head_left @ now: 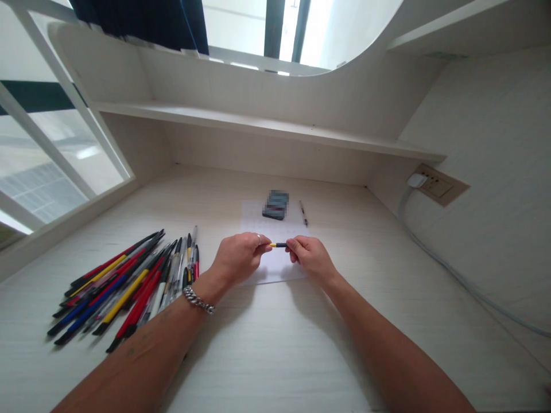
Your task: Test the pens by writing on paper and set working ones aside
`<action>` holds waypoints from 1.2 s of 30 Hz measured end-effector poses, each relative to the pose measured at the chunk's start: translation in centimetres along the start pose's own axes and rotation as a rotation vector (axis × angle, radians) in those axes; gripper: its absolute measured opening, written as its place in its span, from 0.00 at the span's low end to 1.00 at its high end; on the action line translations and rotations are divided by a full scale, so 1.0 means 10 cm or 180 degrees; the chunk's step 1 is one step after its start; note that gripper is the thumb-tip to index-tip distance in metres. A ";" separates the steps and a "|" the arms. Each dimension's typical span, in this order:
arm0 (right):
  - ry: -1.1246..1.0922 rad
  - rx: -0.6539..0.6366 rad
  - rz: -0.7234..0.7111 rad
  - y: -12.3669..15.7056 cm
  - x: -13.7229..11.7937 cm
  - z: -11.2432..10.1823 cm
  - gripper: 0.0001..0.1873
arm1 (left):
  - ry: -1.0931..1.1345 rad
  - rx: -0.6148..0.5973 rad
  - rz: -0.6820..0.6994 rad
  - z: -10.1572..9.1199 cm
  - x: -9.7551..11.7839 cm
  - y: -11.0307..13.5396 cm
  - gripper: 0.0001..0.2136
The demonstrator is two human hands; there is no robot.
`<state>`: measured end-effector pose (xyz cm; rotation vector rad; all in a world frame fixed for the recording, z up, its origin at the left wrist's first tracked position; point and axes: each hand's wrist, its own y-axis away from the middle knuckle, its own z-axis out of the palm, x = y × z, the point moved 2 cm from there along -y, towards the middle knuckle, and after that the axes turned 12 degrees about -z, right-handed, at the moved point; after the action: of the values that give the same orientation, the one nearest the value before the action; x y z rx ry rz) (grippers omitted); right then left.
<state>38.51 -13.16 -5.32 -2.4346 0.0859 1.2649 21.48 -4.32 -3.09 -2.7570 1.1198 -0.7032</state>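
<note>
A yellow and dark pen (pixel 278 245) is held level between both hands, just above a white sheet of paper (pixel 275 264) on the desk. My left hand (pixel 241 256), with a ring and a chain bracelet at the wrist, pinches the pen's yellow end. Its dark end sits in the closed fingers of my right hand (pixel 310 256). A pile of several pens (pixel 124 284) in red, blue, yellow and black lies to the left of my left forearm.
A small dark object (pixel 275 205) lies on the far part of the paper, with a single pen (pixel 303 213) beside it. A wall socket with a white plug (pixel 434 184) and cable is on the right. A shelf (pixel 258 123) runs above the desk.
</note>
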 end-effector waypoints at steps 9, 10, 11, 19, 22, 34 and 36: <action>0.0466 0.0098 -0.0508 0.06 -0.14 -0.01 0.17 | 0.0605 -0.0743 -0.0243 -0.03 -0.11 -0.06 0.14; 0.0478 0.0109 -0.0589 0.06 -0.15 0.00 0.17 | 0.0697 -0.0826 -0.0211 -0.02 -0.13 -0.07 0.15; 0.0475 0.0129 -0.0666 0.07 -0.16 0.00 0.17 | 0.0778 -0.0887 -0.0190 -0.01 -0.14 -0.08 0.15; -0.0323 -0.0512 0.0059 0.02 -0.08 0.07 0.20 | 0.0482 0.0008 0.0181 0.02 -0.13 -0.03 0.06; -0.0482 -0.0557 0.0229 0.02 -0.03 0.08 0.17 | 0.0133 0.0166 0.0409 0.01 -0.05 -0.02 0.07; 0.0671 -0.0246 -0.0938 0.06 -0.17 0.02 0.14 | 0.0458 -0.0815 -0.0098 -0.09 -0.05 -0.05 0.14; 0.0744 -0.0129 -0.1153 0.07 -0.16 0.03 0.11 | 0.0689 -0.1031 -0.0134 -0.08 -0.08 -0.07 0.16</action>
<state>37.17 -13.82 -4.45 -2.4774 -0.3062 0.8309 21.10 -3.19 -2.47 -3.0365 1.3262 -0.9187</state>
